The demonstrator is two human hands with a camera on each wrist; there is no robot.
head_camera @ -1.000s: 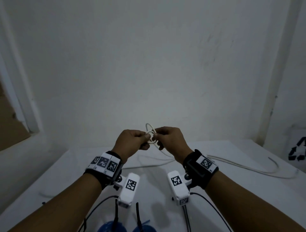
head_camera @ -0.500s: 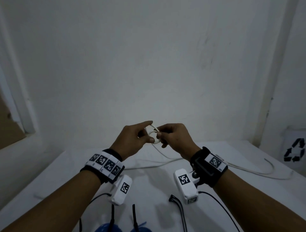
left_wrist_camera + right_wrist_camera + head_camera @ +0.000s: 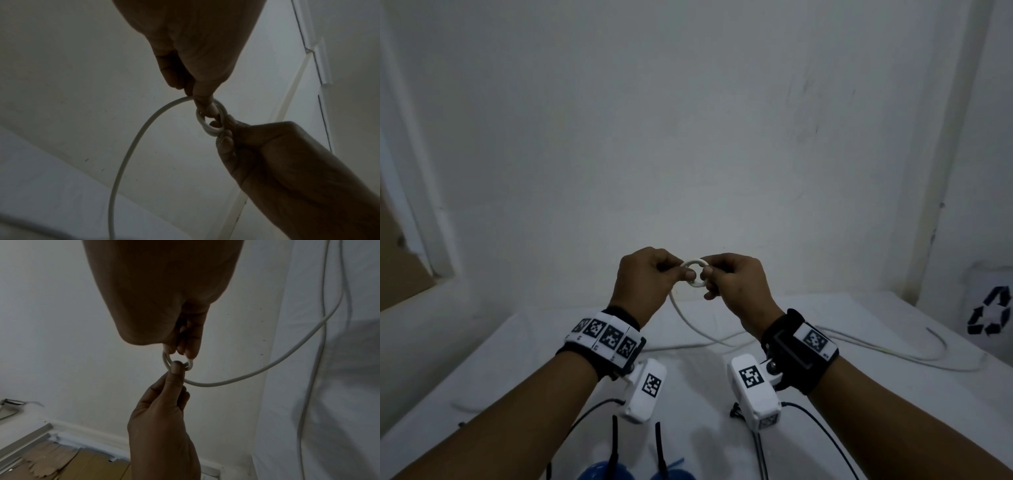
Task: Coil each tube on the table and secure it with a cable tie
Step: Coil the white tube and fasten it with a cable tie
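A white tube is wound into a small coil (image 3: 694,273) that I hold up in the air above the table. My left hand (image 3: 686,274) pinches the coil's left side between thumb and fingers. My right hand (image 3: 707,274) pinches its right side. The left wrist view shows the coil (image 3: 211,128) as a few stacked turns between both hands. From the coil (image 3: 190,365) the loose tube (image 3: 267,366) curves away, and in the head view this loose tube (image 3: 688,322) hangs down to the table. A second white tube (image 3: 893,353) lies along the table's right side.
The white table (image 3: 534,359) meets a white wall behind. Thin black strips (image 3: 614,442), perhaps cable ties, stand over blue objects (image 3: 602,474) at the near edge. More black strips (image 3: 760,455) lie below my right wrist. A box with a recycling sign (image 3: 989,315) stands far right.
The loose loops have been drawn into one tight round coil. My left forefinger, stretched out half a second ago, is now curled onto the coil. Both hands stay close together.
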